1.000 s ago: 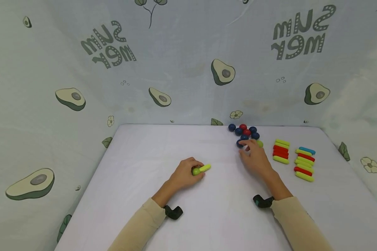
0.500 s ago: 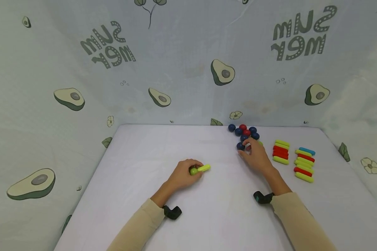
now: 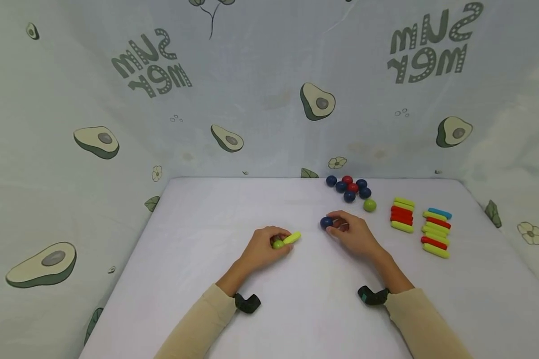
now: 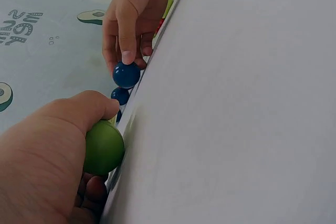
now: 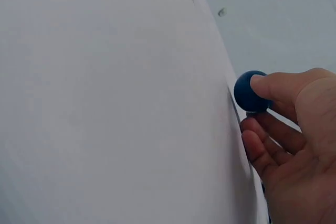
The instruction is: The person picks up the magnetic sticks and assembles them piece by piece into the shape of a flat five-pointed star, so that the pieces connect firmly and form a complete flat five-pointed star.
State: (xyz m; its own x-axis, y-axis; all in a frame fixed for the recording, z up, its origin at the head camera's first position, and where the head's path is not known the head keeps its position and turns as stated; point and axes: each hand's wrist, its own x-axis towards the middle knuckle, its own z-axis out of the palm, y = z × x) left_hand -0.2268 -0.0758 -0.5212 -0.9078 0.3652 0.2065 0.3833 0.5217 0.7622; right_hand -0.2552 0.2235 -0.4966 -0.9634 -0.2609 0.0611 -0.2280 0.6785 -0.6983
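My left hand [image 3: 264, 247], at mid-table, grips a green ball [image 4: 104, 149] between thumb and fingers. A short yellow-green stick [image 3: 292, 238] points away from that ball; whether the two are joined I cannot tell. To the right, my right hand [image 3: 356, 234] pinches a dark blue ball [image 5: 251, 92] between thumb and fingertips. The blue ball faces the yellow stick, with a gap between them. Its other fingers curl loosely beneath, as the right wrist view shows.
Several blue balls [image 3: 349, 196] and two red ones [image 3: 347, 180] cluster at the table's back edge. A loose green ball [image 3: 370, 205] lies near them. Two rows of coloured sticks, a left row [image 3: 402, 215] and a right row [image 3: 435, 232], lie on the right of the white table [image 3: 197, 214].
My right hand has taken the dark blue ball from the cluster and moved it left and nearer, toward the left hand. The loose green ball is now uncovered. My left hand stays nearly still.
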